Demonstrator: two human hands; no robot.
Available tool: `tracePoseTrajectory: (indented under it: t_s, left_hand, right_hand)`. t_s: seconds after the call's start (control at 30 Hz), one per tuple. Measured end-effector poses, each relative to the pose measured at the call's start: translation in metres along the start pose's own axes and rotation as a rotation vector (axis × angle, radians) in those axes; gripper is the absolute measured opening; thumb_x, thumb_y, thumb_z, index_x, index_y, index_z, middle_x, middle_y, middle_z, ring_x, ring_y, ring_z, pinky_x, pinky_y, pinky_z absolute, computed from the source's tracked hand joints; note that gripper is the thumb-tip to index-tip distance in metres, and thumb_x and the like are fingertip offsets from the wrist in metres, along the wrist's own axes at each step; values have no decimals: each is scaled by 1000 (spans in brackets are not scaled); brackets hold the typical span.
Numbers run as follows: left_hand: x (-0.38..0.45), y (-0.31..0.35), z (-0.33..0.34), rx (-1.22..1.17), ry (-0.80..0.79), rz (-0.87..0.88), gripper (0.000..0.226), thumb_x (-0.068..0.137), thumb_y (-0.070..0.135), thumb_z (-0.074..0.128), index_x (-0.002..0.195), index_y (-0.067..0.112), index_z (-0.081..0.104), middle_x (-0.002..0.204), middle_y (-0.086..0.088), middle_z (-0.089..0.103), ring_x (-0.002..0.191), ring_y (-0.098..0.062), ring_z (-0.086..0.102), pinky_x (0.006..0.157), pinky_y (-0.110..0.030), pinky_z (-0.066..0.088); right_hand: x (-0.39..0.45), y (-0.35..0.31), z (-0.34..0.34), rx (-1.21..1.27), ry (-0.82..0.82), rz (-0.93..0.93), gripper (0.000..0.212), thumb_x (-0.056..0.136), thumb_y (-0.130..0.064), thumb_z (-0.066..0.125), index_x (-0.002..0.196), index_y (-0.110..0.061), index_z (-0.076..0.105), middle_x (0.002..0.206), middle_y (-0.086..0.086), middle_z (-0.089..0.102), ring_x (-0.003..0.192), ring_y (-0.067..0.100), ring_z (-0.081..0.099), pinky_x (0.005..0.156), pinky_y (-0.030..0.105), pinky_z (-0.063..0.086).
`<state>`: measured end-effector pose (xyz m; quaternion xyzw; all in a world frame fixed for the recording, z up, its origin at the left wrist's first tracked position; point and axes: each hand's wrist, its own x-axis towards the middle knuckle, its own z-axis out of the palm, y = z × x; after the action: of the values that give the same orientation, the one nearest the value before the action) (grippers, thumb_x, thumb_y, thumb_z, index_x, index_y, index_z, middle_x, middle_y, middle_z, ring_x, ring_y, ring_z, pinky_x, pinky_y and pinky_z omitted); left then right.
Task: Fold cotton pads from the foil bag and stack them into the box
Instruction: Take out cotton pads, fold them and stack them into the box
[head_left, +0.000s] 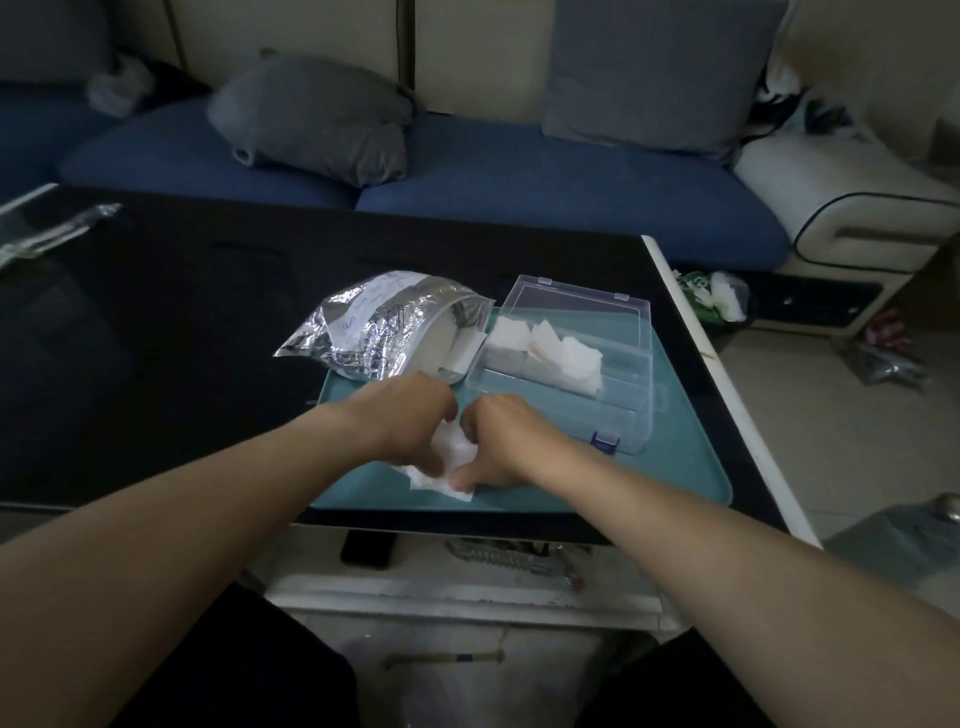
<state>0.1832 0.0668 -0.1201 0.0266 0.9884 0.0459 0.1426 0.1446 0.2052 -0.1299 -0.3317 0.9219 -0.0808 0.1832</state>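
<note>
We have both hands together over the near part of the teal tray (675, 467), working one white cotton pad (451, 448) between them. Our left hand (410, 415) curls its fingers round the pad's left side, and our right hand (501, 434) pinches the right side, its thumb pressing the pad's lower edge down onto the tray. The pad bunches up between the two hands, with a flat corner lying on the tray below them.

Just beyond our left hand lies the foil bag (384, 325), crumpled and open toward the right, half on the tray and half on the dark counter (156, 338). Beside it on the right stands the clear plastic box (623, 415), lid open and leaning back, with several folded pads (545, 345) stacked in its far left part. A blue sofa (519, 171) runs behind the counter.
</note>
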Motion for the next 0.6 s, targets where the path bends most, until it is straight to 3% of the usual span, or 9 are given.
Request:
tracePoseTrajectory:
  t_s: [0.07, 0.13, 0.27, 0.37, 0.47, 0.53, 0.6]
  left_hand:
    - [-3, 1, -5, -27, 62, 23, 38, 73, 39, 81, 102, 20, 65, 99, 0, 63, 94, -23, 63, 76, -34, 52]
    - [-5, 4, -13, -86, 146, 33, 30, 73, 39, 81, 89, 24, 60, 84, 5, 57, 83, -20, 60, 67, -30, 46]
    - [-4, 7, -26, -309, 326, -5, 35, 71, 44, 83, 71, 19, 59, 61, 6, 54, 61, -17, 57, 49, -24, 35]
    - [-3, 13, -28, -530, 460, -32, 39, 70, 43, 85, 63, 19, 56, 57, 2, 55, 52, -14, 49, 45, -21, 33]
    - [3, 17, -28, -702, 490, -67, 34, 69, 40, 87, 76, 17, 62, 70, -1, 65, 60, -14, 58, 49, -19, 39]
    - [7, 21, -25, -943, 427, -106, 43, 68, 32, 90, 97, 14, 63, 87, -5, 71, 75, -17, 67, 66, -26, 53]
    - [9, 26, -24, -1304, 277, -65, 58, 70, 16, 89, 118, 8, 56, 104, -13, 71, 89, -23, 69, 83, -39, 58]
  right_hand:
    - [-1, 7, -7, 142, -5, 18, 27, 74, -31, 86, 80, -17, 63, 88, 4, 65, 85, 23, 58, 61, 30, 41]
    - [-4, 19, -15, 384, 1, 12, 34, 71, -26, 91, 94, -18, 67, 103, 6, 70, 93, 19, 62, 75, 30, 47]
    - [-7, 48, -28, 999, 82, -48, 47, 73, -4, 87, 112, 3, 62, 101, 22, 73, 83, 26, 72, 66, 34, 61]
    - [-7, 60, -35, 1238, 153, -80, 57, 74, -11, 81, 123, 4, 57, 113, 30, 68, 88, 30, 73, 66, 35, 63]
    - [-7, 63, -39, 1268, 218, -143, 42, 83, -6, 74, 123, -2, 61, 112, 17, 71, 87, 24, 73, 60, 30, 61]
    - [-8, 65, -41, 1253, 238, -187, 24, 88, -2, 70, 110, -9, 67, 99, 3, 74, 78, 17, 71, 54, 25, 58]
    - [-9, 68, -42, 1230, 241, -202, 19, 89, -1, 68, 106, -10, 69, 89, -2, 75, 70, 14, 67, 50, 22, 53]
